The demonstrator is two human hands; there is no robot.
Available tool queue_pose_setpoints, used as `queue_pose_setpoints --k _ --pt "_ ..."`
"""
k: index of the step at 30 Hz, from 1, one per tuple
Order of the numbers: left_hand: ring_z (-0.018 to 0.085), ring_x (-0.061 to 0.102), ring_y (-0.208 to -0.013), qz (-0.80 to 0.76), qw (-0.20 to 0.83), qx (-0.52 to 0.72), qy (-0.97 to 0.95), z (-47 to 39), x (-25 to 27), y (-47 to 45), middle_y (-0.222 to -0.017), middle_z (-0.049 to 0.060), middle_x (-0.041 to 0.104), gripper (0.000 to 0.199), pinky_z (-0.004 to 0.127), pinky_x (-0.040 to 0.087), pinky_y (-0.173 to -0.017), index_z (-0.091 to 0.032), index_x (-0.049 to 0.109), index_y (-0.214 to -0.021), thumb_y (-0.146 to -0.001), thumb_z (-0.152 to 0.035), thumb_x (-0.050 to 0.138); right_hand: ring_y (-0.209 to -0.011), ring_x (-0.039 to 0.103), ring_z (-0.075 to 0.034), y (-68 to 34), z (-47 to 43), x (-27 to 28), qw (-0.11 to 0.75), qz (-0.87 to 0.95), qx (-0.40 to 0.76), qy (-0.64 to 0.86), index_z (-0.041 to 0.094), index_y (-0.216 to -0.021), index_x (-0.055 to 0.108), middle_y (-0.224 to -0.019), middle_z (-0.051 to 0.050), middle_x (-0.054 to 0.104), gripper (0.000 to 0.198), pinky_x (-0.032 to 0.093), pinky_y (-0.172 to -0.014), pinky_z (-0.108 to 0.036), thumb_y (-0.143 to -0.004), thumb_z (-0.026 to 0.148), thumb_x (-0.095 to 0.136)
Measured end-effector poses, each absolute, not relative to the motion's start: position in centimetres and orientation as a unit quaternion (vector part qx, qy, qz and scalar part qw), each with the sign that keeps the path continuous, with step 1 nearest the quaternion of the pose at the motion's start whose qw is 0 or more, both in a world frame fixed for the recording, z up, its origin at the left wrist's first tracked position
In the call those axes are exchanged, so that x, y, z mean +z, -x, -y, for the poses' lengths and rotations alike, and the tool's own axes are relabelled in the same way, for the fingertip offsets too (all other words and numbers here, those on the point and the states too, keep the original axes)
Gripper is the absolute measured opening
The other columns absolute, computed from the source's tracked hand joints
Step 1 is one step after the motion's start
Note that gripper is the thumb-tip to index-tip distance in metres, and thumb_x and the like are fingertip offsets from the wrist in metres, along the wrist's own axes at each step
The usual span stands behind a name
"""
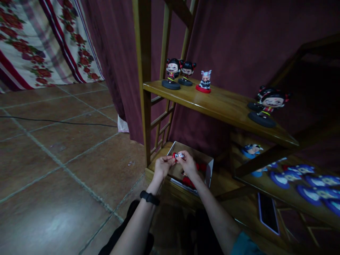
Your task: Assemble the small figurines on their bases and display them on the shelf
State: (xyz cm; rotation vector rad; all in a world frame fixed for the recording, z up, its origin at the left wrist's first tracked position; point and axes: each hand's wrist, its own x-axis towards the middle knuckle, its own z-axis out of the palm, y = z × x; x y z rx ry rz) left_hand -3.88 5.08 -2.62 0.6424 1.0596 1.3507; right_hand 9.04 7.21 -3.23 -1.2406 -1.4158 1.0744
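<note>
Over an open box (174, 148), my left hand (163, 166) and my right hand (188, 163) pinch a small figurine (177, 156) between them. It is white and dark with a red base, and it lies tilted sideways. The left fingers are on the red base; the right fingers grip the whitish end. Inside the box are red-based figurines (188, 181), partly hidden by my right hand and forearm. A similar white-haired figurine on a red base (204, 82) stands on the shelf above.
The wooden shelf (202, 101) overhangs the box and bears black-haired figurines (172, 72) at the left and more (271, 102) at the right. Lower right, several blue-based figurines (285, 177) lie on another shelf, with a phone (268, 213) below. A cable (58, 121) crosses the tiled floor.
</note>
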Motion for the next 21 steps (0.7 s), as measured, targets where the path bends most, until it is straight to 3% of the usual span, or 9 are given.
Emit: queue_pose_setpoints --k 6,21 --pt "0.011 0.063 -0.062 -0.427 0.645 0.58 -0.254 -4.81 -2.6 4.3 -0.07 0.009 0.069 0.026 0.022 0.051 -0.065 -0.007 0.069 -0.074 -0.054 -0.017 0.081 -0.081 0.058 -0.018 -9.13 -6.89 -2.64 0.445 0.628 0.384 0.509 0.027 -0.087 0.059 -0.085 0.002 0.063 0.018 0.05 -0.072 -0.03 -0.07 0.027 0.057" --pt "0.008 0.056 -0.054 -0.478 0.571 0.595 -0.302 -4.34 -2.73 3.77 -0.062 0.004 0.066 0.031 0.019 0.043 -0.055 -0.009 0.069 -0.074 -0.051 -0.028 0.081 -0.075 0.059 -0.016 -8.8 -6.72 -2.89 0.439 0.665 0.288 0.531 0.025 -0.087 0.059 -0.082 0.001 0.064 0.016 0.047 -0.069 -0.027 -0.073 0.028 0.054"
